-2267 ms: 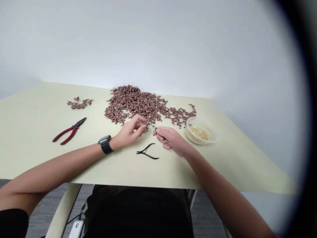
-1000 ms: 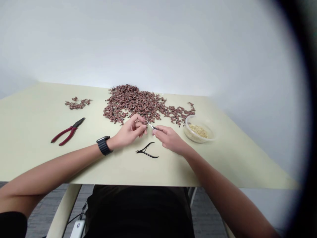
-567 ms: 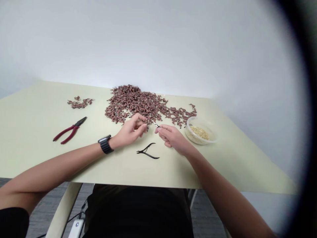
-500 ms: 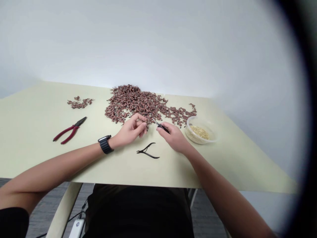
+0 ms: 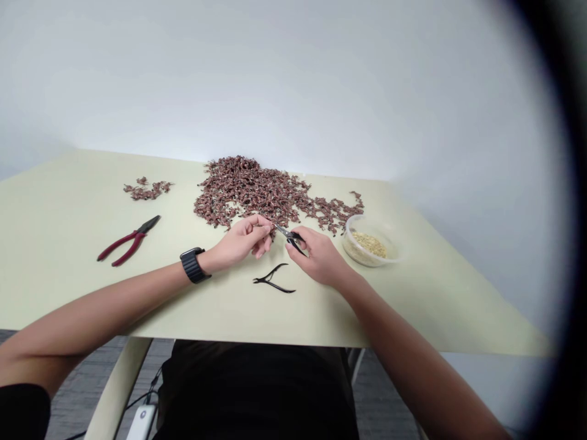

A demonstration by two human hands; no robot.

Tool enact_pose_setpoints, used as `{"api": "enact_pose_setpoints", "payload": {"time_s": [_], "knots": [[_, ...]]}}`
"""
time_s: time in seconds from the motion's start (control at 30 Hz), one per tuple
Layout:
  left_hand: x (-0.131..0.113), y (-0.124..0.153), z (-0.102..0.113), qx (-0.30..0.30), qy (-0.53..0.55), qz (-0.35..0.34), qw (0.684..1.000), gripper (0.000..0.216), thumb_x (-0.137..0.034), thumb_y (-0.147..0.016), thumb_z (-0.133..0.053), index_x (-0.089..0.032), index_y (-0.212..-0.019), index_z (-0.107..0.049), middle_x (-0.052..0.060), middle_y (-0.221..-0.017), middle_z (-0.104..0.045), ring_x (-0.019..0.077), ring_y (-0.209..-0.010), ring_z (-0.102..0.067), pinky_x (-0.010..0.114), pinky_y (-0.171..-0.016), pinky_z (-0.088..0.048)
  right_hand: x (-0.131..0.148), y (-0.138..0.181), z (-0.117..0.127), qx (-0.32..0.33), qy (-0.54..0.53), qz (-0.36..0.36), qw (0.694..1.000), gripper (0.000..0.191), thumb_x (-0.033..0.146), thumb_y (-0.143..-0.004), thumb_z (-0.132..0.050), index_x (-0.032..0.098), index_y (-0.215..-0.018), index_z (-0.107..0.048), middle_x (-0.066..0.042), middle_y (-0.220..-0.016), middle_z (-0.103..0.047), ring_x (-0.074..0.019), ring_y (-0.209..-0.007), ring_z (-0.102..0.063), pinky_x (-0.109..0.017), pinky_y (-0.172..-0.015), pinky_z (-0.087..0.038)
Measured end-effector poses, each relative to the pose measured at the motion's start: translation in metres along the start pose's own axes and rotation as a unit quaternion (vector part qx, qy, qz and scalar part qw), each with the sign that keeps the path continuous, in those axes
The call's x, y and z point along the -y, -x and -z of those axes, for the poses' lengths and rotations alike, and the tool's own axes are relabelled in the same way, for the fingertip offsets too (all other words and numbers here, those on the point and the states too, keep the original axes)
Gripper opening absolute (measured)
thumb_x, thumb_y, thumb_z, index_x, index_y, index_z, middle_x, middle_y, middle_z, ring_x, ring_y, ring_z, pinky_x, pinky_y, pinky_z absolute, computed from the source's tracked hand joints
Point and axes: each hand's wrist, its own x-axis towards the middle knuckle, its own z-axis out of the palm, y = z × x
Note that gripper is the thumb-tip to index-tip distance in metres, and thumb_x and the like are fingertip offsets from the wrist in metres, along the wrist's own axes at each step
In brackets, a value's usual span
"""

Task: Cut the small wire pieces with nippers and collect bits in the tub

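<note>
My left hand (image 5: 247, 239) is closed in a pinch in front of a large heap of small reddish-brown pieces (image 5: 257, 186). Whatever sits between its fingertips is tiny and mostly hidden; it looks like one of those pieces. My right hand (image 5: 317, 255) grips small black-handled pliers (image 5: 293, 237), whose handles are spread a little. Their slim silver jaws point left and reach the left fingertips. Below the hands, black nippers (image 5: 274, 280) lie on the table with their handles apart.
Red-handled pliers (image 5: 131, 241) lie at the left, below a small cluster of brown pieces (image 5: 147, 190). To the right, a clear plastic bowl (image 5: 393, 259) holds gold-coloured bits (image 5: 369, 244). A wall stands behind the pale table (image 5: 440, 293).
The pliers in my right hand have moved slightly left and down, to my left fingertips, and their handles have spread. My left fingers have drawn closer together.
</note>
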Motion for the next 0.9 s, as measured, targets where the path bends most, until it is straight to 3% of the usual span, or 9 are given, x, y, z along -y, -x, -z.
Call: {"api": "enact_pose_setpoints", "payload": {"time_s": [0.17,0.23,0.3,0.37,0.53,0.63,0.73,0.8,0.9], "knots": [[0.001,0.000,0.000,0.009,-0.005,-0.012,1.000,0.027,-0.046,-0.101,-0.051,-0.019,-0.103,-0.050,0.001,-0.074,-0.065,0.0077,-0.052,-0.055,0.020,-0.051,-0.039,0.005,-0.001,0.002,0.008,-0.038,-0.026,0.999,0.023,0.040,-0.097,-0.054,0.018,-0.094,-0.055,0.000,-0.077,-0.051,-0.0127,-0.068,-0.044,-0.027,-0.066,-0.032],[0.003,0.001,0.000,0.012,-0.016,-0.032,0.999,0.027,-0.046,-0.101,-0.051,-0.019,-0.107,-0.049,0.001,-0.075,-0.066,0.0084,-0.055,-0.056,0.020,-0.054,-0.041,0.011,-0.001,0.003,0.027,-0.107,-0.062,0.992,0.026,0.042,-0.097,-0.055,0.017,-0.089,-0.055,0.000,-0.074,-0.048,-0.0116,-0.066,-0.041,-0.026,-0.063,-0.031],[0.006,0.002,0.002,0.004,-0.049,-0.065,0.997,0.027,-0.044,-0.101,-0.052,-0.021,-0.113,-0.047,0.001,-0.075,-0.066,0.0093,-0.057,-0.056,0.021,-0.056,-0.043,0.016,-0.001,0.004,0.064,-0.237,-0.128,0.961,0.029,0.046,-0.097,-0.054,0.018,-0.090,-0.056,0.001,-0.072,-0.043,-0.0100,-0.062,-0.036,-0.023,-0.056,-0.028],[0.008,0.003,0.005,-0.011,-0.129,-0.107,0.986,0.028,-0.042,-0.101,-0.053,-0.021,-0.119,-0.046,0.002,-0.078,-0.067,0.0108,-0.061,-0.058,0.023,-0.060,-0.044,0.020,-0.001,0.007,0.121,-0.398,-0.203,0.887,0.033,0.051,-0.096,-0.055,0.018,-0.095,-0.056,0.002,-0.072,-0.038,-0.0081,-0.057,-0.026,-0.020,-0.047,-0.021],[0.011,0.002,0.021,-0.032,-0.376,-0.210,0.902,0.027,-0.032,-0.098,-0.056,-0.021,-0.122,-0.059,0.009,-0.102,-0.071,0.0160,-0.083,-0.064,0.029,-0.076,-0.046,0.015,-0.006,0.020,0.260,-0.663,-0.317,0.627,0.034,0.048,-0.093,-0.058,0.014,-0.098,-0.055,0.003,-0.073,-0.028,-0.0069,-0.056,-0.014,-0.015,-0.038,-0.007],[0.012,-0.001,0.027,-0.027,-0.418,-0.229,0.879,0.029,-0.029,-0.099,-0.054,-0.022,-0.126,-0.061,0.010,-0.107,-0.071,0.0176,-0.088,-0.064,0.031,-0.080,-0.047,0.009,-0.009,0.026,0.296,-0.712,-0.334,0.543,0.032,0.045,-0.094,-0.055,0.013,-0.098,-0.054,0.004,-0.071,-0.024,-0.0070,-0.055,-0.013,-0.014,-0.035,-0.006],[0.011,-0.001,0.026,-0.029,-0.418,-0.234,0.877,0.029,-0.030,-0.099,-0.054,-0.022,-0.126,-0.061,0.010,-0.110,-0.071,0.0183,-0.092,-0.065,0.031,-0.082,-0.048,0.007,-0.011,0.026,0.305,-0.717,-0.338,0.528,0.032,0.046,-0.094,-0.054,0.014,-0.097,-0.053,0.004,-0.070,-0.024,-0.0068,-0.054,-0.012,-0.013,-0.035,-0.006],[0.008,0.001,0.022,-0.031,-0.386,-0.216,0.896,0.028,-0.032,-0.100,-0.053,-0.021,-0.125,-0.060,0.010,-0.108,-0.071,0.0173,-0.090,-0.066,0.031,-0.082,-0.048,0.007,-0.011,0.026,0.291,-0.711,-0.339,0.543,0.033,0.047,-0.093,-0.054,0.014,-0.096,-0.053,0.004,-0.070,-0.025,-0.0067,-0.054,-0.012,-0.013,-0.035,-0.007],[0.005,0.004,0.013,-0.033,-0.263,-0.157,0.951,0.029,-0.037,-0.102,-0.049,-0.020,-0.126,-0.053,0.007,-0.096,-0.071,0.0139,-0.078,-0.064,0.028,-0.075,-0.049,0.005,-0.011,0.026,0.247,-0.699,-0.331,0.584,0.035,0.048,-0.090,-0.056,0.014,-0.095,-0.054,0.003,-0.070,-0.027,-0.0068,-0.055,-0.013,-0.015,-0.037,-0.008]]}}
